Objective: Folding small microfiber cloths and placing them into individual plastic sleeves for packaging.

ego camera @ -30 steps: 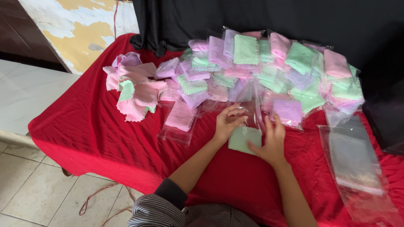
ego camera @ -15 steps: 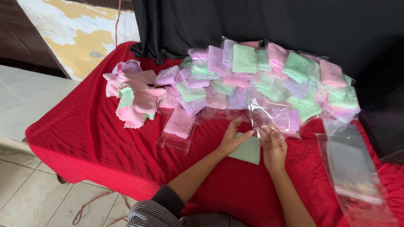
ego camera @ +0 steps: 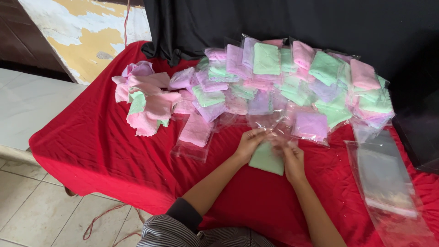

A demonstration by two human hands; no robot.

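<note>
Bagging a folded green cloth (ego camera: 266,158) near the table's (ego camera: 91,137) front edge.
Left hand (ego camera: 249,142) and right hand (ego camera: 292,158) pinched the clear bag's (ego camera: 270,123) mouth; best spread wide, cloth kept flat.

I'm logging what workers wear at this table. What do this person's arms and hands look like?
Both forearms are bare. The left hand and right hand have no gloves and no visible rings or watch. A dark cuff ends a black-and-white striped sleeve on the left arm.
</note>
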